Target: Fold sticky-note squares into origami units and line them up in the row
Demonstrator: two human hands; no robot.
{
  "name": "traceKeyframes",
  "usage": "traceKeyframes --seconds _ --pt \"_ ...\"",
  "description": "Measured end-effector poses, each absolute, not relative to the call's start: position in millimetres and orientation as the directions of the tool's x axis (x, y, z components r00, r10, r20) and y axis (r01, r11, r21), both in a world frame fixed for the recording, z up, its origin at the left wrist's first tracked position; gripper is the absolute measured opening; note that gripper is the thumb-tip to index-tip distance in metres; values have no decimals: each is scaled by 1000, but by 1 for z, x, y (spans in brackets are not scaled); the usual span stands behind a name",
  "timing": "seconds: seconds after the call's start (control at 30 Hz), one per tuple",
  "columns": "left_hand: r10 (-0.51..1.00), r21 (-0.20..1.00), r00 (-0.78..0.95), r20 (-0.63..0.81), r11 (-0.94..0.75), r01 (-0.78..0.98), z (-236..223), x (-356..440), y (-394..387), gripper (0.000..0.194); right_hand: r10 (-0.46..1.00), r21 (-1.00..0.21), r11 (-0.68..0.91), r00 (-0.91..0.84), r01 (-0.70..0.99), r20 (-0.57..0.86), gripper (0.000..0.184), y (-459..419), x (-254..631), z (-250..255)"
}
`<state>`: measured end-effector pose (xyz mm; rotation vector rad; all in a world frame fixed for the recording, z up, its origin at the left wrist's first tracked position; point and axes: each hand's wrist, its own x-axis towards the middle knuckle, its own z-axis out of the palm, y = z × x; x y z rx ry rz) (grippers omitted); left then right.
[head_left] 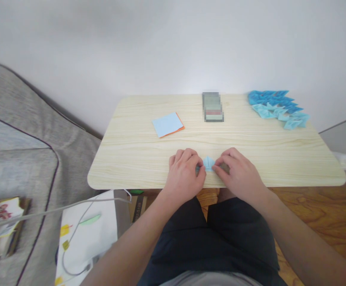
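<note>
Close to the table's front edge lies a small light blue folded paper [208, 163] with a pointed top and a crease down its middle. My left hand [187, 171] pinches its left corner between thumb and forefinger, the other fingers curled on the tabletop. On the opposite side, my right hand [238, 171] pinches the right corner the same way. Fingertips cover both ends of the paper. Farther back on the left rests a stack of paper sheets [168, 124], light blue on top with orange showing beneath.
Rows of folded blue paper pieces [275, 105] sit at the back right of the wooden table [125, 159]. A blurred-out phone-like object [213, 107] lies at the back middle. Left of the table stand a grey sofa [71, 163] and a white surface [101, 228] with a cable.
</note>
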<state>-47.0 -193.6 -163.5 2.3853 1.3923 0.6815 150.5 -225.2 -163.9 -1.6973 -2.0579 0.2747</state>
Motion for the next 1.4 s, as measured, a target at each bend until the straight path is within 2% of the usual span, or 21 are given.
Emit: traceKeyframes --seconds 0.33,0.53,0.73,1.03,1.27,1.4 --pt "899 465 392 197 -438 770 -160 -50 -194 3 992 -390 92 -49 916 117 22 -220 155 -158" --pt "910 457 374 179 -413 787 -159 -51 -193 7 993 -439 100 -62 893 100 22 -219 162 -161" --pt "906 456 381 183 -422 784 -160 -51 -191 13 995 -393 93 -74 915 63 27 -213 164 -156" --pt "909 472 374 184 -415 777 -163 -53 -189 7 992 -399 67 -104 914 -73 32 -193 170 -151" --pt "890 498 415 191 -452 740 -164 -55 -188 16 980 -560 191 -185 806 69 16 -202 186 -163" --pt "881 502 429 197 -467 728 -165 -57 -187 21 963 -506 267 -212 820 164 19 -213 183 -168"
